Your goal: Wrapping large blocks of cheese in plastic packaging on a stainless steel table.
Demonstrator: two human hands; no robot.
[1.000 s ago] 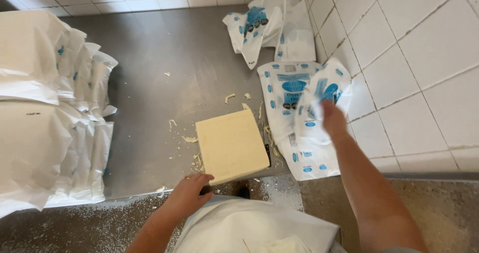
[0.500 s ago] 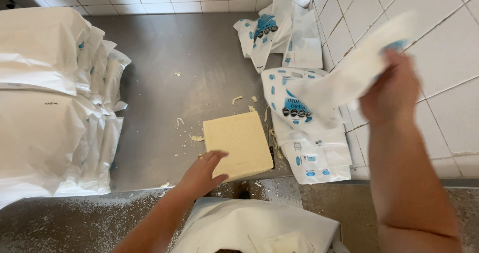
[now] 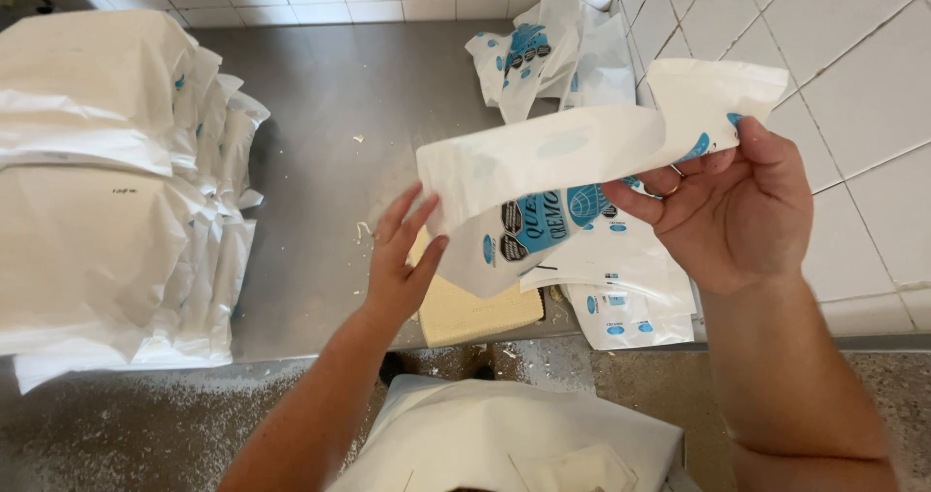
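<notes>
Bag point(image 3: 582, 153) now raised between both hands

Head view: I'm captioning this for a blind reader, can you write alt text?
A right hand holds up a white plastic bag with blue print while the left hand reaches for its open end, above a pale yellow block on a steel table. Stacked white packages lie left, more bags right by a tiled wall.

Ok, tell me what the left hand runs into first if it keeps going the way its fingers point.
Most likely the white bag that the right hand holds up: the left hand has its fingertips right at the bag's near edge, though depth is unclear.
</notes>
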